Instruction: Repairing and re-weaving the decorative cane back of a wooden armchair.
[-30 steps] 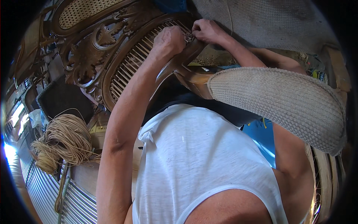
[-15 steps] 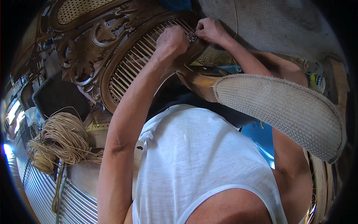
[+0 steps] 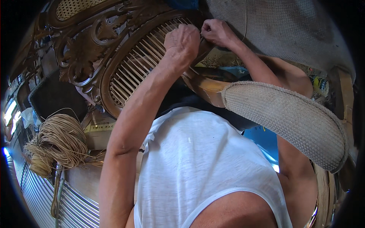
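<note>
A carved dark-brown wooden frame (image 3: 103,91) leans before me, its oval opening strung with parallel pale cane strands (image 3: 131,74). Over the right end of those strands is my left hand (image 3: 183,43), its fingers curled closed and turned away from me. Whatever it grips is hidden behind the knuckles. My right hand (image 3: 218,33) is closed in a pinch at the frame's right edge, close beside the left one. Anything between its fingertips is too small to make out.
A bundle of cane strands (image 3: 62,140) lies at the left, above corrugated metal (image 3: 76,205). A curved woven pad on wood (image 3: 285,121) juts across my right arm. Coarse woven sheeting (image 3: 281,30) covers the upper right. A caned panel (image 3: 78,9) is at upper left.
My left hand has shifted a little to the right, toward my right hand. The right hand stays at the frame's edge, still pinched. The whole view has moved slightly.
</note>
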Available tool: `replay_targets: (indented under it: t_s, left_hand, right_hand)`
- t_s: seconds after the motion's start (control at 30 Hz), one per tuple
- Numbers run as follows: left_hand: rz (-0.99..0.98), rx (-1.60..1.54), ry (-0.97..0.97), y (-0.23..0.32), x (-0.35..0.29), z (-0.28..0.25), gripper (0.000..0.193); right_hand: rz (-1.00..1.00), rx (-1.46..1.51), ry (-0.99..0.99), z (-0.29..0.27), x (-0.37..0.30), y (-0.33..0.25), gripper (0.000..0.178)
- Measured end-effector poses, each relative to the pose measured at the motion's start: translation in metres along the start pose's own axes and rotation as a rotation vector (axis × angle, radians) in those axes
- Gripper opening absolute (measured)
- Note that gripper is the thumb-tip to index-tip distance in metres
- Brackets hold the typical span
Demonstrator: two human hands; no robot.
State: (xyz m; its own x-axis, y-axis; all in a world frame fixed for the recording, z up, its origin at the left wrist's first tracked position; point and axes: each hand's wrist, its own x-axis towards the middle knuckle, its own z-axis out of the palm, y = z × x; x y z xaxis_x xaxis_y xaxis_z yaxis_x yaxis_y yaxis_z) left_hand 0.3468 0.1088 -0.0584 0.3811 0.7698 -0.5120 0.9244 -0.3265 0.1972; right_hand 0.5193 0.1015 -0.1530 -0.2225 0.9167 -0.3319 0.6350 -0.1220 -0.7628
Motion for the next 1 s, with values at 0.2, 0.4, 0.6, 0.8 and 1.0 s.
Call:
replay_targets:
  t_s: [0.2, 0.4, 0.6, 0.8, 1.0]
  left_hand:
    - [-0.168, -0.127, 0.071, 0.000, -0.003, 0.009, 0.019]
    - [-0.161, -0.101, 0.071, 0.002, -0.005, 0.013, 0.023]
    - [-0.046, 0.024, 0.126, -0.001, -0.003, 0.017, 0.027]
    - [0.012, -0.260, -0.431, -0.047, 0.054, -0.017, 0.027]
    - [0.188, 0.197, -0.033, -0.029, 0.036, 0.000, 0.029]
  right_hand:
    - [0.028, 0.050, -0.072, -0.003, 0.001, 0.000, 0.026]
    - [0.011, 0.022, -0.064, -0.001, 0.003, 0.002, 0.025]
    - [-0.040, 0.011, -0.052, 0.002, 0.004, 0.005, 0.023]
    - [-0.022, 0.043, -0.030, 0.003, 0.005, 0.004, 0.024]
    - [0.012, 0.022, -0.048, 0.000, 0.005, -0.003, 0.026]
